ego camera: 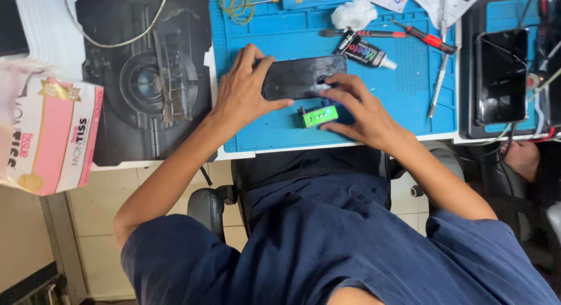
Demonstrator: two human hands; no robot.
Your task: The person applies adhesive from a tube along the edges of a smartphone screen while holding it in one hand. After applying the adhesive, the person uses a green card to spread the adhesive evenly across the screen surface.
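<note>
A black smartphone (304, 76) lies face up on a blue work mat (403, 94). My left hand (245, 88) rests over the phone's left end, thumb along its near edge. My right hand (356, 109) touches the phone's right near corner with its fingertips, and its thumb rests beside a small green gadget (319, 115) lying just in front of the phone.
A black glue tube (363, 51), red-handled screwdrivers (426, 38), metal tweezers (439, 83) and a crumpled tissue (353, 14) lie on the mat's far side. A second phone (501, 76) rests at right. A pink tissue pack (49, 135) and a dark mat (143, 77) lie at left.
</note>
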